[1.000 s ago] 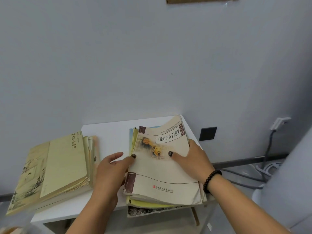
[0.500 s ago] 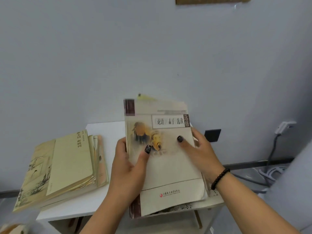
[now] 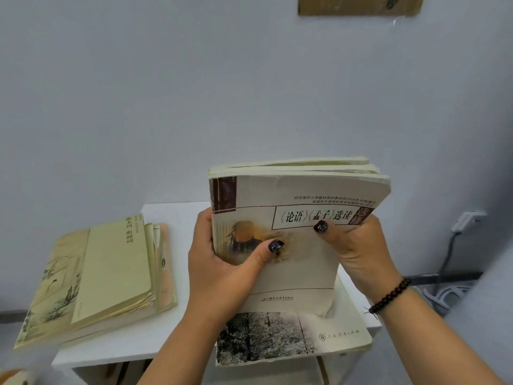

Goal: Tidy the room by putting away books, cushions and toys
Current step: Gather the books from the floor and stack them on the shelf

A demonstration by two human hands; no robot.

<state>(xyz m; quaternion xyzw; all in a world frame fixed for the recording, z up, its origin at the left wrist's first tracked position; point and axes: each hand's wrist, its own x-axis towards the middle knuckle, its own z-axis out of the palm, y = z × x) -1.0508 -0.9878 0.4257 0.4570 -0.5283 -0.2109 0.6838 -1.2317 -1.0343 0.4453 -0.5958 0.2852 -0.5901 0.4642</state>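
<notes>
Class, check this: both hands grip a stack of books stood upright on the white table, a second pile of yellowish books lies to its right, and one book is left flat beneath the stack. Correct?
Not quite. The head view shows the second pile of yellowish books lying to the left of the upright stack of books, not the right. The rest holds: left hand and right hand grip it on the white table, with one flat book beneath.
</notes>
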